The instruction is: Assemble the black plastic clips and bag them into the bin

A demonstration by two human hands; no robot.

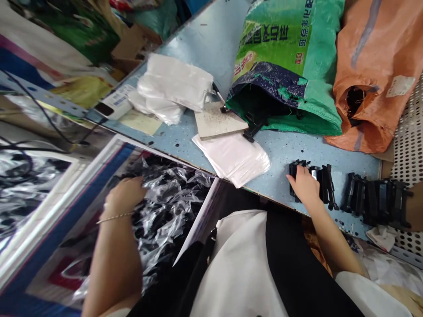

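My left hand [125, 194], with a thin bracelet at the wrist, is over the left box, its fingers curled. Whatever it may hold is hidden behind it. Under and beside it lies a heap of black parts in clear plastic bags [165, 211]. On the table's front edge my right hand [306, 184] has thumb and fingers closed on black plastic parts [294, 169] at the left end of a row. More black parts [327, 187] stand just right of that hand, and a further group [376, 198] lies beyond them.
A stack of clear bags [234, 158] lies at the table's front edge, beside a flat block [220, 121]. More white bags [178, 83] lie behind. A green sack [317, 61] gapes open with black parts at its mouth; an orange sack [373, 66] lies right.
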